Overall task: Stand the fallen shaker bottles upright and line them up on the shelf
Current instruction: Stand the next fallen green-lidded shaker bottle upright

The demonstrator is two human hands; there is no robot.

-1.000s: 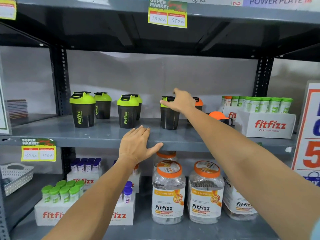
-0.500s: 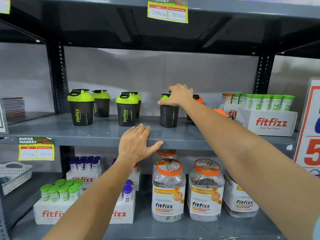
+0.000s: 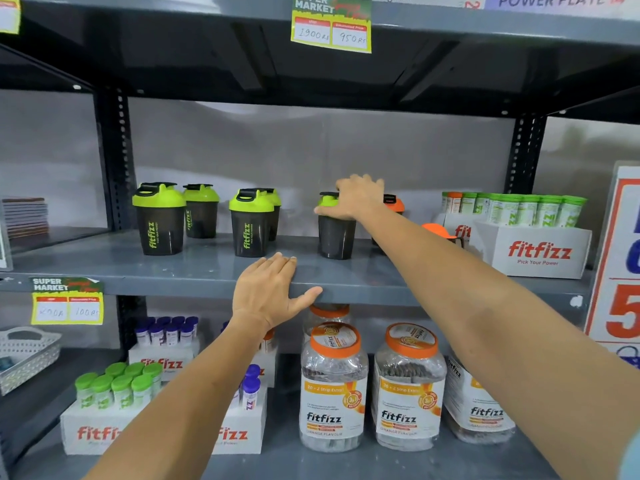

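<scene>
On the grey middle shelf [image 3: 194, 268] several dark shaker bottles with green lids stand upright: one [image 3: 160, 220] at the left front, one [image 3: 201, 211] behind it, one [image 3: 251, 225] in the middle. My right hand [image 3: 358, 197] grips the green lid of another upright shaker [image 3: 336, 237]. Behind my wrist stands an orange-lidded shaker [image 3: 393, 204]. Further right, an orange-lidded shaker [image 3: 441, 233] lies on its side, mostly hidden by my forearm. My left hand [image 3: 268, 292] rests flat on the shelf's front edge, holding nothing.
A white fitfizz box [image 3: 536, 251] of green tubes stands at the shelf's right end. Large orange-lidded jars [image 3: 334, 386] and boxes of small tubes [image 3: 117, 386] fill the lower shelf. A price tag [image 3: 330, 24] hangs from the upper shelf. A sign [image 3: 620, 258] leans at right.
My right hand has kept its grip on the green-lidded shaker's top, with hardly any shift along the shelf. My left hand has stayed on the shelf edge.
</scene>
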